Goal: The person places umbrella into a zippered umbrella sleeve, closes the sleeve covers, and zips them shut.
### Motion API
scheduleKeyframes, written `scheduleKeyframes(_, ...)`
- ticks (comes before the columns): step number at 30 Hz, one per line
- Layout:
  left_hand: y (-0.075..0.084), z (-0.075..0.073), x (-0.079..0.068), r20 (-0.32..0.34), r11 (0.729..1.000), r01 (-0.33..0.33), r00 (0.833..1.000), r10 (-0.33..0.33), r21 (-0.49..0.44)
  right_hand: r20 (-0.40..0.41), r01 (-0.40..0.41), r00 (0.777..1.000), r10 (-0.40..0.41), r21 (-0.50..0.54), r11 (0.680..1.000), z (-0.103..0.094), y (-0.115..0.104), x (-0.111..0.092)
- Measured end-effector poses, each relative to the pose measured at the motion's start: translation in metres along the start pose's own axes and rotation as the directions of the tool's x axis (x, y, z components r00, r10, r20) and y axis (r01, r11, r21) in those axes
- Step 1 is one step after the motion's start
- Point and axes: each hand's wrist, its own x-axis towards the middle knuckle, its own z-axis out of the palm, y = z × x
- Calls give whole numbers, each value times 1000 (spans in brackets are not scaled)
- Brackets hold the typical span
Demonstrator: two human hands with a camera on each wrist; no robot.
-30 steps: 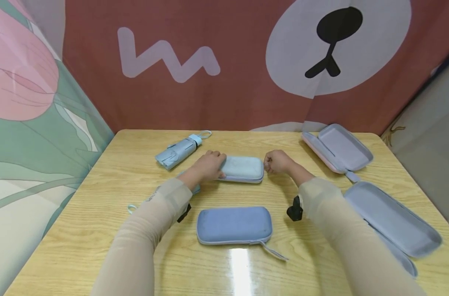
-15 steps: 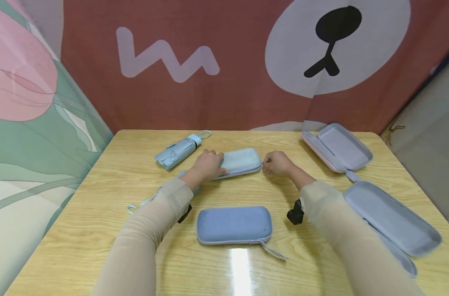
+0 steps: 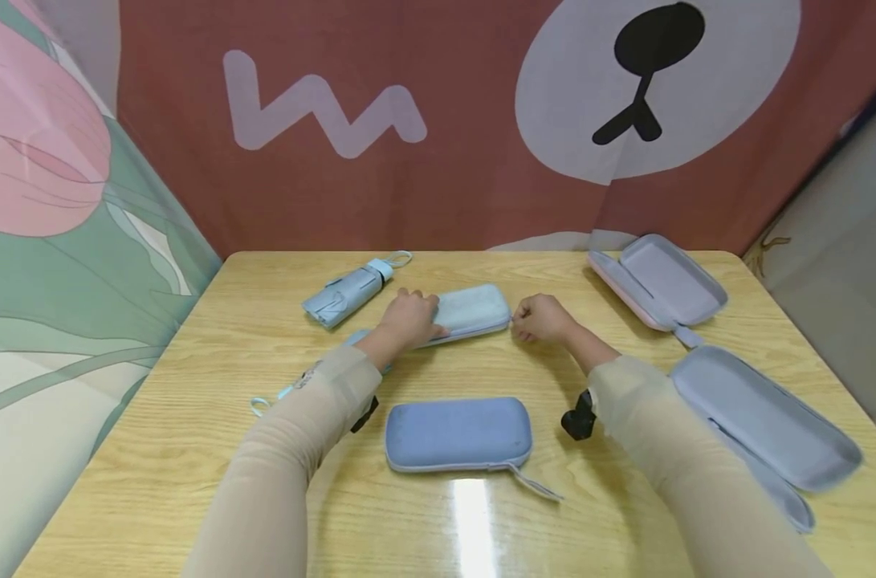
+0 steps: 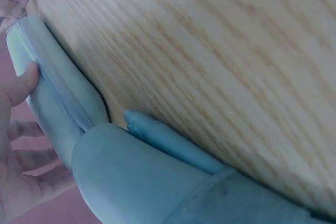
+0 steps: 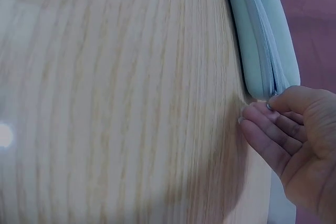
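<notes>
A pale blue zip case (image 3: pixel 474 310) lies slightly turned on the table, its right end farther back. My left hand (image 3: pixel 409 317) holds its left end, thumb along the zip side and fingers over the far side, as the left wrist view shows. At the other end my right hand (image 3: pixel 542 319) pinches the zipper pull (image 5: pixel 270 105) between thumb and forefinger. A thin dark slit shows in the zip beside the pull in the right wrist view. A folded blue umbrella (image 4: pixel 136 171) lies partly hidden beneath my left forearm.
Nearer me lies a darker blue zip case (image 3: pixel 459 433) with a strap. Another folded umbrella (image 3: pixel 348 293) is at the back left. On the right, a pink case (image 3: pixel 669 277) and a grey-blue case (image 3: pixel 770 417) lie opened out on the table (image 3: pixel 156 449).
The pale blue case has turned, its right end swinging away from me and meeting my right hand's fingertips. Both hands stay at about the same places.
</notes>
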Motion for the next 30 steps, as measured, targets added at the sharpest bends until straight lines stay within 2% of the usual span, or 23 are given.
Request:
scheduleKeyframes(7, -1, 2, -1, 7, 998, -27, 1000, 27, 54, 0, -1, 1000, 1, 3, 1000, 5, -2, -2)
scheduleKeyframes(11, 0, 2, -2, 1, 997, -26, 1000, 26, 71, 26, 41, 999, -42, 9, 999, 10, -7, -4)
scheduleKeyframes(15, -2, 3, -2, -21, 997, -30, 999, 32, 66, 28, 79, 996, -79, -4, 997, 13, -12, -3)
scheduleKeyframes(21, -8, 3, -1, -44, 997, -77, 996, 77, 17, -2, 61, 998, -61, 25, 998, 13, -13, -1)
scheduleKeyframes(25, -14, 2, -4, -3, 994, -104, 995, 104, -26, -8, 33, 999, -32, 65, 997, 11, -12, 1)
scheduleKeyframes(30, -18, 0, -12, 102, 984, -99, 988, 115, -148, -27, 5, 1000, -4, 55, 998, 9, -9, 7)
